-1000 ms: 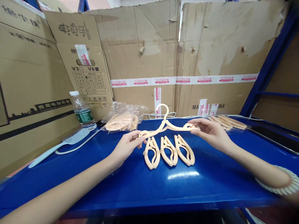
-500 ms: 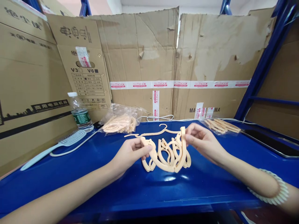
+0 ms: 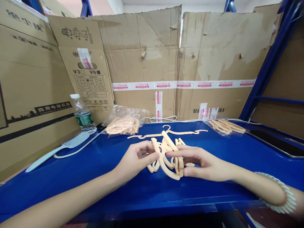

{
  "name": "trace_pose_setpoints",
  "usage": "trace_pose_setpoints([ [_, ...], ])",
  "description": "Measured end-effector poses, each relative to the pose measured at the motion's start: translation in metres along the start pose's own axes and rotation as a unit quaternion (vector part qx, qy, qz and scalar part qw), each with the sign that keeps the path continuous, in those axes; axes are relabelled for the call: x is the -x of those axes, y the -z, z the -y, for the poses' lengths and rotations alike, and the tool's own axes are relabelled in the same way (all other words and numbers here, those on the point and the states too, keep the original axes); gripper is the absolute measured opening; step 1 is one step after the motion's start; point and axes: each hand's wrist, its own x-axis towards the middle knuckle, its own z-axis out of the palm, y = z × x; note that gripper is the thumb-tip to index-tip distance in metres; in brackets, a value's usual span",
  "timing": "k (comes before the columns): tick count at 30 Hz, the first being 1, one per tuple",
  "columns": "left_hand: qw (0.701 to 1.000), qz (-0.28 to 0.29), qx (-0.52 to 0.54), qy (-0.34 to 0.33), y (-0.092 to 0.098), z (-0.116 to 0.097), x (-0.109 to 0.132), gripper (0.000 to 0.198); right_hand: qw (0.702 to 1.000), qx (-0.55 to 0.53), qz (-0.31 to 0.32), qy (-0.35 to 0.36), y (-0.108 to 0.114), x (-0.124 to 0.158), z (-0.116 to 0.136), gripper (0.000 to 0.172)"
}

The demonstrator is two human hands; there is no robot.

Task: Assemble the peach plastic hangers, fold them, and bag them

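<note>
A cream folding clothes hanger (image 3: 168, 171), partly folded, is held up between my two hands over the blue table (image 3: 114, 193). My left hand (image 3: 140, 155) pinches its left arm between thumb and fingers. Around its right, folded side curl the fingers and thumb of my right hand (image 3: 198, 161). More folded hangers (image 3: 153, 166) lie just behind, partly hidden by my hands and the held one. Farther back, an unfolded hanger (image 3: 152, 135) lies flat with its hook pointing away from me.
At the back left are a bag of hangers (image 3: 123, 125), a water bottle (image 3: 84, 118) and a pale blue hairbrush (image 3: 64, 145). To the right lie another bagged bundle (image 3: 225, 126) and a dark phone (image 3: 275, 142). Cardboard (image 3: 142, 63) walls the back.
My right hand has moved down and left along the hanger, from its upper end to its lower folded part. The hanger's two sides are closer together. My left hand still holds its side.
</note>
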Motion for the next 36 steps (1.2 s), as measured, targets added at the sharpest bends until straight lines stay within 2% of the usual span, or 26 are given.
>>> trace_pose_setpoints([
  [2,1.000,0.003,0.009,-0.004,-0.001,0.002,0.000,0.022,0.998,0.057,0.008,0.014,-0.001,0.001,0.004,0.053],
  [5,0.999,0.004,0.043,0.028,-0.001,0.003,-0.001,0.026,0.993,0.112,0.021,0.043,-0.001,0.001,0.009,0.051],
  [11,0.997,-0.030,0.056,0.045,-0.001,-0.001,0.000,0.029,0.999,0.009,0.020,0.049,-0.002,0.000,0.005,0.029],
  [14,0.997,-0.026,0.058,0.050,-0.003,0.000,0.002,0.029,0.997,0.016,0.045,0.053,0.000,0.000,0.006,0.021],
  [19,0.997,-0.004,0.047,0.064,-0.009,0.006,0.003,0.029,0.992,0.028,0.114,0.043,0.003,-0.003,0.010,0.030],
  [22,0.999,-0.002,0.024,0.042,-0.007,0.007,0.003,0.030,0.994,-0.001,0.103,0.034,0.006,-0.002,0.010,0.035],
  [25,0.999,-0.019,-0.018,0.023,-0.002,0.006,0.002,0.037,0.998,-0.044,0.042,-0.012,0.019,0.003,0.004,0.037],
  [29,0.996,-0.036,-0.080,0.009,0.004,0.004,0.000,0.034,0.994,-0.048,-0.024,-0.097,0.057,0.014,-0.007,0.033],
  [33,0.984,-0.025,-0.173,-0.045,0.006,0.004,0.000,0.028,0.969,-0.010,-0.034,-0.243,0.089,0.024,-0.014,0.041],
  [36,0.965,-0.016,-0.242,-0.098,0.006,0.004,0.001,0.026,0.951,0.040,0.009,-0.307,0.093,0.029,-0.015,0.045],
])
